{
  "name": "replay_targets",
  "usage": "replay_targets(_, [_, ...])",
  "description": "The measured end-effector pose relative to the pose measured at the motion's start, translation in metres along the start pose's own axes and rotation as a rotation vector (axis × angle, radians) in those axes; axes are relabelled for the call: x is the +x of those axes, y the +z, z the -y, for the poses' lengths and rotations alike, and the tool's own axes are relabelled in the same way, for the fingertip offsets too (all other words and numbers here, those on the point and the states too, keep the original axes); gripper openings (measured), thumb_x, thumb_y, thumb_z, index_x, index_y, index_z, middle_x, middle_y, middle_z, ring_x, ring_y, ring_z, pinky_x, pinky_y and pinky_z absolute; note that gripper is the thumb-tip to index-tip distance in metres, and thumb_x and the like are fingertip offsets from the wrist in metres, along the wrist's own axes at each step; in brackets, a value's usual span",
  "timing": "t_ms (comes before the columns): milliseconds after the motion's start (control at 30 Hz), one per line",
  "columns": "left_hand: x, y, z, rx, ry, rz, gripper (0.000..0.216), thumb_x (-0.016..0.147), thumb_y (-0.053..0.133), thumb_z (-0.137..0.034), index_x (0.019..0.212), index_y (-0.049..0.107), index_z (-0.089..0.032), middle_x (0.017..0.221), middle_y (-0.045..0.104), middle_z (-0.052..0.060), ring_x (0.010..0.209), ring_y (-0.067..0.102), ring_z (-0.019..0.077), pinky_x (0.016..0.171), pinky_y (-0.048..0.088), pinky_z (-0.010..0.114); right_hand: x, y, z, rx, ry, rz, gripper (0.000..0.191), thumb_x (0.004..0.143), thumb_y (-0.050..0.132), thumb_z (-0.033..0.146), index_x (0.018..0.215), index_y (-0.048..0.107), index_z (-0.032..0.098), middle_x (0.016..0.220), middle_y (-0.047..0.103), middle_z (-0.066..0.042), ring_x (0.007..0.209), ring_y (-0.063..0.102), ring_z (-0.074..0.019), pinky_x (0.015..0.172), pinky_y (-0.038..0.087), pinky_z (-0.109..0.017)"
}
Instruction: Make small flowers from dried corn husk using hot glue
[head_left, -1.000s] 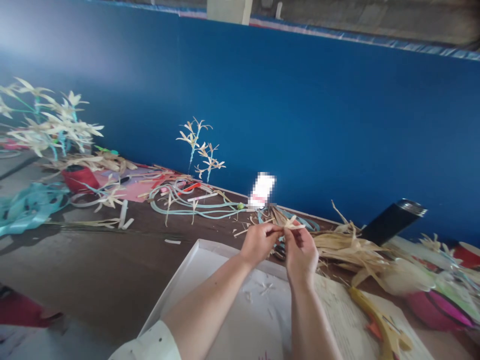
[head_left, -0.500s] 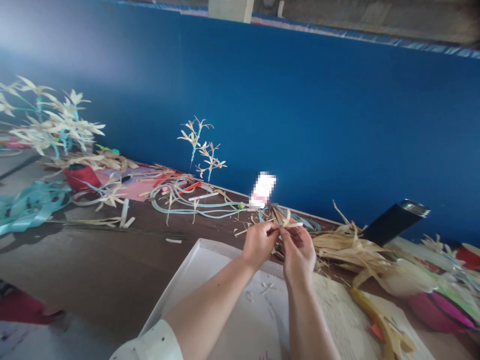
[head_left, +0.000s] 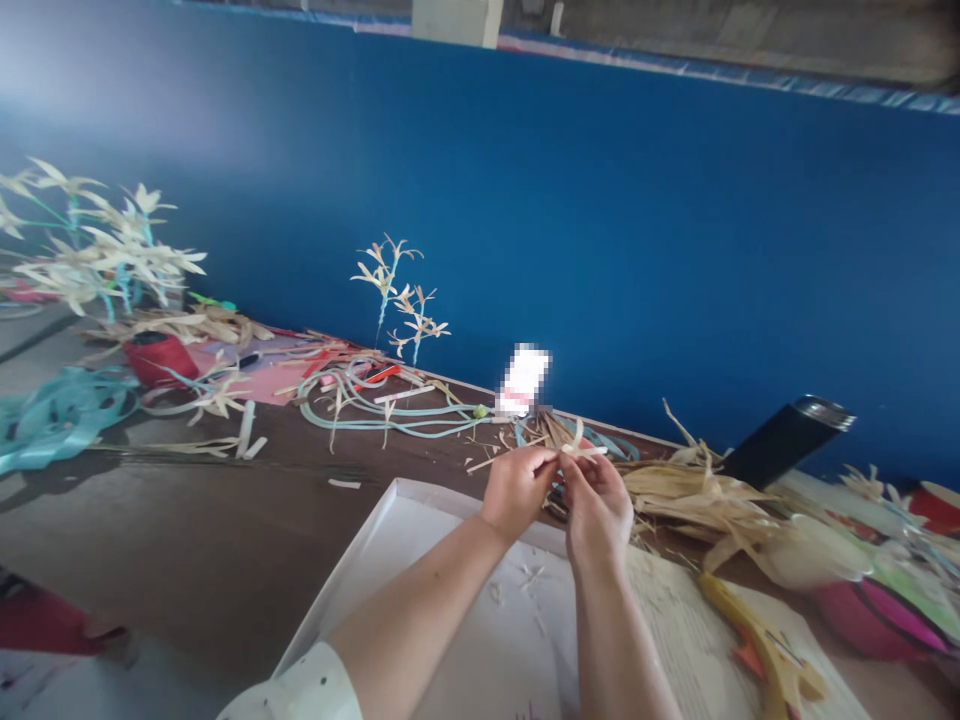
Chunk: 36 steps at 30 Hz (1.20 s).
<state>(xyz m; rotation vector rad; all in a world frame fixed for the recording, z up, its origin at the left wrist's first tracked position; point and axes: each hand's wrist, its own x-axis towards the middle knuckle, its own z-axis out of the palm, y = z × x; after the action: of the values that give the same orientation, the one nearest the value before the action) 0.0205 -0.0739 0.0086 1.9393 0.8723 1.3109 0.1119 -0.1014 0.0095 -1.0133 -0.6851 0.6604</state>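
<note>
Above the far edge of a white box lid [head_left: 442, 500], my left hand [head_left: 516, 492] and my right hand [head_left: 600, 512] meet fingertip to fingertip. Both are closed in a pinch on a small flower of pale dried-husk strips [head_left: 579, 445], its petals sticking up and to the right. The exact grip at its base is hidden by my fingers. Small pale husk scraps [head_left: 531, 575] lie in the lid, between my forearms. Just beyond my fingers are brown husk bits and pale blue cord [head_left: 611, 443].
Dried husks [head_left: 675, 495] and a dark tumbler [head_left: 787, 440] are at right. A yellow tool [head_left: 757, 640] lies on a printed page [head_left: 664, 620]. Finished-looking husk flowers [head_left: 112, 250] stand left, near a red spool [head_left: 159, 358] and blue ribbon [head_left: 67, 410]. A blue partition [head_left: 600, 200] rises behind.
Both hands stay nearly in place, still pinching the husk flower. Its petals have turned slightly and one pale strip shows more upright. The camera view has shifted a little.
</note>
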Motion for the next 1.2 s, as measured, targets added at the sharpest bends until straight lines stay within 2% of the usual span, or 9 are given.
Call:
replay_targets(100, [-0.001, 0.001, -0.003, 0.042, 0.09, 0.033, 0.022, 0.087, 0.046, -0.024, 0.092, 0.067, -0.022, 0.087, 0.069, 0.002, 0.081, 0.061, 0.0142, 0.074, 0.045, 0.021, 0.005, -0.005, 0.002, -0.035, -0.03, 0.004, 0.045, 0.061, 0.077, 0.033, 0.101, 0.063, 0.018, 0.073, 0.06, 0.001, 0.057, 0.05, -0.0085, 0.048, 0.038, -0.018])
replay_targets(200, [-0.003, 0.001, -0.004, 0.095, 0.147, -0.016, 0.022, 0.086, 0.047, -0.025, 0.098, 0.065, -0.022, 0.089, 0.068, 0.004, 0.083, 0.061, 0.0153, 0.077, 0.045, 0.024, 0.009, -0.012, 0.003, -0.026, -0.043, 0.009, 0.044, 0.061, 0.077, 0.033, 0.1, 0.062, 0.019, 0.07, 0.057, 0.003, 0.053, 0.046, -0.0066, 0.045, 0.033, -0.017])
replay_targets(333, [-0.002, -0.003, -0.005, 0.139, 0.1, -0.167, 0.017, 0.082, 0.052, -0.028, 0.086, 0.065, -0.019, 0.082, 0.064, 0.006, 0.079, 0.059, 0.0153, 0.073, 0.046, 0.024, 0.011, -0.019, 0.005, -0.013, -0.009, 0.034, 0.039, 0.063, 0.075, 0.036, 0.095, 0.062, 0.019, 0.062, 0.047, 0.007, 0.043, 0.029, -0.0029, 0.038, 0.021, -0.017])
replay_targets(433, [0.002, -0.007, -0.004, 0.046, 0.059, -0.208, 0.016, 0.079, 0.055, -0.027, 0.089, 0.064, -0.018, 0.087, 0.063, 0.006, 0.076, 0.058, 0.0138, 0.072, 0.047, 0.024, 0.01, -0.019, 0.007, 0.024, 0.027, 0.086, 0.037, 0.063, 0.075, 0.036, 0.093, 0.062, 0.019, 0.058, 0.039, 0.008, 0.042, 0.024, -0.0027, 0.037, 0.017, -0.018])
replay_targets(600, [0.009, -0.004, 0.004, -0.377, -0.146, 0.021, 0.029, 0.081, 0.055, -0.034, 0.102, 0.064, -0.017, 0.098, 0.065, 0.007, 0.085, 0.06, 0.0145, 0.075, 0.048, 0.024, 0.007, -0.017, 0.01, 0.077, 0.088, 0.14, 0.031, 0.062, 0.076, 0.032, 0.085, 0.062, 0.018, 0.06, 0.038, 0.007, 0.044, 0.024, -0.0023, 0.037, 0.017, -0.016])
replay_targets(700, [0.01, -0.002, 0.008, -0.567, -0.315, 0.192, 0.035, 0.081, 0.053, -0.043, 0.097, 0.066, -0.015, 0.089, 0.066, 0.006, 0.082, 0.06, 0.014, 0.075, 0.047, 0.025, 0.007, -0.017, 0.011, 0.05, 0.103, 0.15, 0.039, 0.061, 0.076, 0.033, 0.094, 0.062, 0.018, 0.062, 0.04, 0.006, 0.044, 0.025, -0.0028, 0.037, 0.017, -0.017])
replay_targets(800, [0.011, -0.004, 0.009, -0.677, -0.417, 0.28, 0.036, 0.077, 0.057, -0.046, 0.087, 0.067, -0.014, 0.081, 0.063, 0.004, 0.074, 0.057, 0.0112, 0.069, 0.045, 0.022, 0.007, -0.018, 0.01, 0.027, 0.112, 0.161, 0.042, 0.06, 0.077, 0.036, 0.095, 0.063, 0.018, 0.061, 0.041, 0.006, 0.043, 0.024, -0.0026, 0.036, 0.017, -0.017])
replay_targets(967, [0.013, -0.009, 0.01, -0.771, -0.519, 0.266, 0.034, 0.064, 0.071, -0.044, 0.075, 0.064, -0.012, 0.061, 0.052, -0.003, 0.053, 0.044, 0.0046, 0.056, 0.037, 0.018, 0.006, -0.017, 0.011, 0.044, 0.123, 0.161, 0.04, 0.058, 0.078, 0.034, 0.092, 0.064, 0.018, 0.059, 0.039, 0.007, 0.044, 0.026, -0.003, 0.037, 0.016, -0.016])
replay_targets(1200, [0.015, -0.006, 0.014, -0.795, -0.492, 0.156, 0.031, 0.06, 0.074, -0.039, 0.071, 0.064, -0.011, 0.06, 0.054, -0.002, 0.053, 0.044, 0.005, 0.058, 0.037, 0.02, 0.006, -0.016, 0.01, 0.024, 0.127, 0.173, 0.04, 0.059, 0.078, 0.034, 0.093, 0.064, 0.019, 0.059, 0.041, 0.007, 0.044, 0.026, -0.0028, 0.038, 0.016, -0.017])
